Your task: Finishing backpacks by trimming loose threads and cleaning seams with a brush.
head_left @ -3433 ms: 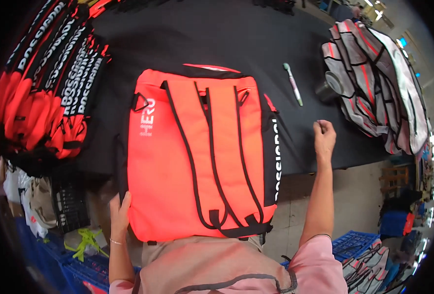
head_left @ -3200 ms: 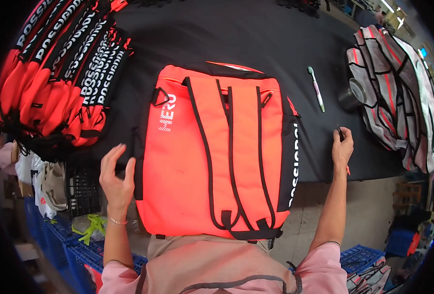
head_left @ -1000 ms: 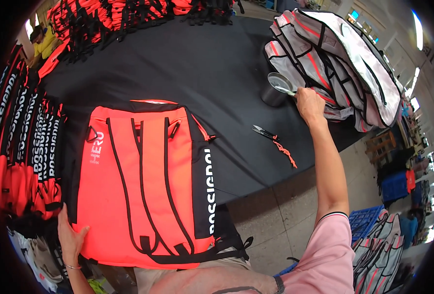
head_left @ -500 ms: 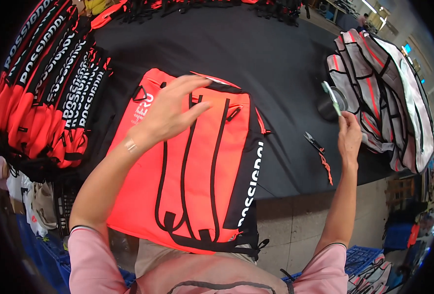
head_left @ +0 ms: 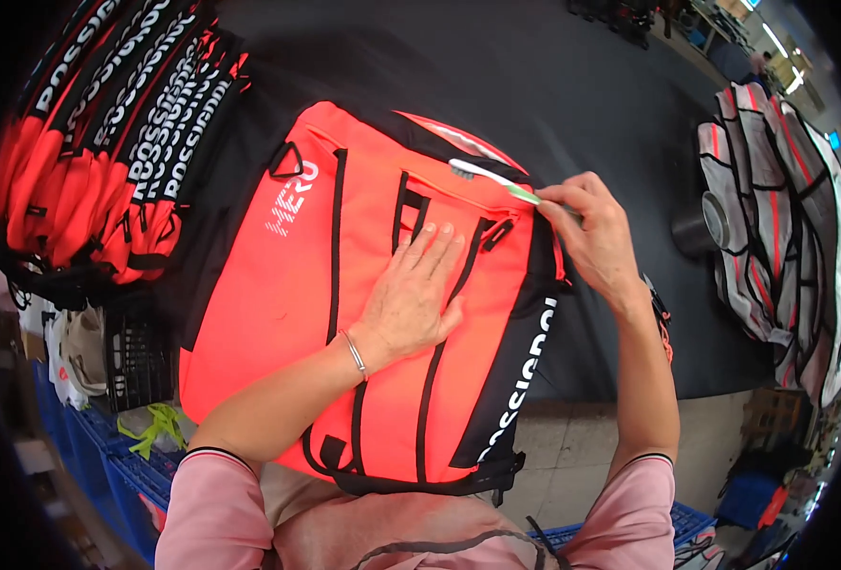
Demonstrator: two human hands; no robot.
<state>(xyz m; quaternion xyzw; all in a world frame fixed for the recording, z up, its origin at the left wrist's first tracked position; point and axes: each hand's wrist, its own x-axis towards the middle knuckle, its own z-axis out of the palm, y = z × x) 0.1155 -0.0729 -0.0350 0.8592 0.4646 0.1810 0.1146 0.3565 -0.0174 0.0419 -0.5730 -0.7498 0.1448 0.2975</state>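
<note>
A bright red-orange backpack (head_left: 278, 313) with black straps and a black side panel lies on the black-covered table in front of me, its near end against my body. My left hand (head_left: 409, 299) rests flat on its upper middle, fingers stretched out across the fabric between the black straps. In my right hand (head_left: 596, 233), pinched between thumb and fingers, is a white and green toothbrush (head_left: 494, 179). Its bristle head is over the zipper edge near the bag's top, but I cannot tell whether the bristles touch it.
Several red and black bags (head_left: 121, 190) are stacked on the left. Grey and white bags (head_left: 772, 237) with red stripes lie on the right, beside a dark cup (head_left: 696, 228). Thread snips (head_left: 657, 302) with an orange cord are partly hidden by my right forearm. Blue crates (head_left: 83, 446) stand below.
My left hand has come down flat onto the backpack. My right hand has brought the toothbrush from beside the cup leftward to the bag's top. The view has shifted.
</note>
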